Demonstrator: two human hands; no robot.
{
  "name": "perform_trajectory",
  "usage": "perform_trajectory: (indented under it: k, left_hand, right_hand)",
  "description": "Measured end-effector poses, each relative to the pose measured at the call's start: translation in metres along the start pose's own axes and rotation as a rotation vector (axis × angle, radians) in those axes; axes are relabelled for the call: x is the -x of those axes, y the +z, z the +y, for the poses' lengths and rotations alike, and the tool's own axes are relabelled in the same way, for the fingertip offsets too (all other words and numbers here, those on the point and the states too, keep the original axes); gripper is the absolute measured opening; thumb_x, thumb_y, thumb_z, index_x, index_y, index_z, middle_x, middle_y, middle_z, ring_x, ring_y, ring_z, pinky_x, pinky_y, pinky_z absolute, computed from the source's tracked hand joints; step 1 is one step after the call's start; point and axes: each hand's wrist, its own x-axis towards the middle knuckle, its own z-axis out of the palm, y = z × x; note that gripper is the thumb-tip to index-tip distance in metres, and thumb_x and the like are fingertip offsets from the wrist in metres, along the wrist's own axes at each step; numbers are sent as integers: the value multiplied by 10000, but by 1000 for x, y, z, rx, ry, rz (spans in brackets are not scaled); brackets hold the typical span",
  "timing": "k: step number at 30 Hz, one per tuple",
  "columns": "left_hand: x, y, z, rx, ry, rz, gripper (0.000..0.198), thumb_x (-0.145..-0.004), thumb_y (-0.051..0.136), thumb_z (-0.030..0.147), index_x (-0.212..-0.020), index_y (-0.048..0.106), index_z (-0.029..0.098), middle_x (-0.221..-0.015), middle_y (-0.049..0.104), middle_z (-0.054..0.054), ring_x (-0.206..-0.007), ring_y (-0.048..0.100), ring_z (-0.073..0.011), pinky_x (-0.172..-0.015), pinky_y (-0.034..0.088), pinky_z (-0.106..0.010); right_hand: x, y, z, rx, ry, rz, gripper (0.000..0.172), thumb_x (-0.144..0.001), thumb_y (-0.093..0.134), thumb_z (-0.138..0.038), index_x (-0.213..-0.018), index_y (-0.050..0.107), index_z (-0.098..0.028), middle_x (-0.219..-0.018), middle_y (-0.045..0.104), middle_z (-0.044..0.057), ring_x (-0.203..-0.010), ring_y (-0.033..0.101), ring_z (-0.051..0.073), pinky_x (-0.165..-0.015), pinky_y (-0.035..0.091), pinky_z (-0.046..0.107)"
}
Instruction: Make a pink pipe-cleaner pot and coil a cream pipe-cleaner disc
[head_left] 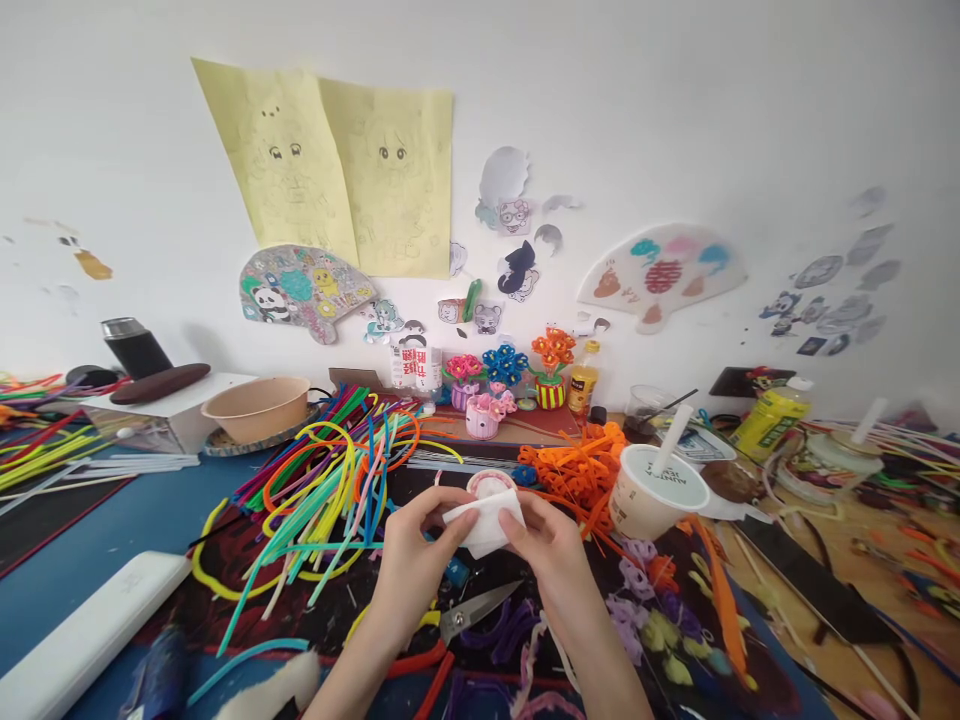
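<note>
My left hand (409,548) and my right hand (553,552) are raised together over the table, both pinching a folded white tissue (486,522) between thumbs and fingers. Just behind the tissue sits a small pink-rimmed roll (491,485). Scissors with orange handles (469,615) lie on the table right below my hands. A heap of coloured pipe cleaners (330,490) spreads to the left of my left hand. An orange pile of pipe cleaners (577,470) lies beside my right hand.
A paper cup with a straw (652,490) stands right of the hands. Pipe-cleaner flower pots (551,375), a tan bowl (255,408), a yellow bottle (769,415), a black flask (135,345) and a white case (82,640) are spread around. Drawings and fans hang on the wall.
</note>
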Motion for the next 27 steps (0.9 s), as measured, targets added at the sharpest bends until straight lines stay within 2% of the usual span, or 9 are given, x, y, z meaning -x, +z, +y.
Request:
perform_trajectory:
  k: [9,13,17,20,22,24,25,27]
  left_hand:
    - [-2,1,2,42,-50,-83,257,-755,725,373,-863,721,140,-823,722,-70,-716,612,-179,-615,473,-241]
    - [0,0,-1,53,-64,-78,281,-783,702,415,-787,720,135,-695,675,-39,-618,546,-136,-535,406,-208]
    - [-1,0,-5,72,-65,-89,313,-773,711,438,-742,716,126,-651,653,-35,-596,535,-132,-507,383,-201]
    - [-2,1,-5,75,-45,-133,323,-791,698,447,-782,737,127,-660,673,-41,-587,554,-137,-498,394,-205]
    - [0,1,-2,53,-15,-141,297,-820,680,423,-813,743,133,-679,691,-45,-591,573,-143,-501,410,-211]
    - [2,-1,1,-19,77,-62,230,-853,665,359,-813,737,143,-704,697,-43,-617,590,-144,-533,432,-217]
    - [3,-3,2,-94,181,16,184,-866,659,310,-815,732,149,-708,691,-38,-628,592,-140,-552,437,-218]
    - [6,-5,2,-316,499,188,90,-885,638,186,-882,722,155,-725,682,-32,-645,591,-131,-590,445,-221]
  right_hand:
    - [0,0,-3,79,-55,-47,367,-672,841,-415,-937,790,-165,-883,779,100,-829,716,284,-768,551,372]
    - [0,1,1,82,-41,12,419,-627,868,-420,-946,782,-163,-819,772,96,-782,714,273,-707,554,347]
    - [3,2,0,100,-48,-15,345,-653,849,-446,-824,792,-152,-714,747,71,-684,680,219,-639,523,280]
    - [5,3,-3,128,-93,3,327,-645,848,-461,-719,780,-150,-635,710,40,-591,619,171,-556,473,237]
    - [5,2,-4,149,-111,16,343,-663,826,-489,-720,782,-154,-638,707,39,-592,614,172,-551,472,237]
    - [3,1,-3,181,-103,20,389,-701,780,-540,-758,792,-156,-661,722,58,-617,641,196,-590,511,267]
    - [3,1,-2,205,-88,18,421,-718,753,-567,-773,796,-152,-669,730,73,-629,657,212,-612,531,288]
    - [2,0,0,239,-46,-27,499,-732,706,-626,-774,800,-138,-658,732,101,-621,675,236,-621,556,327]
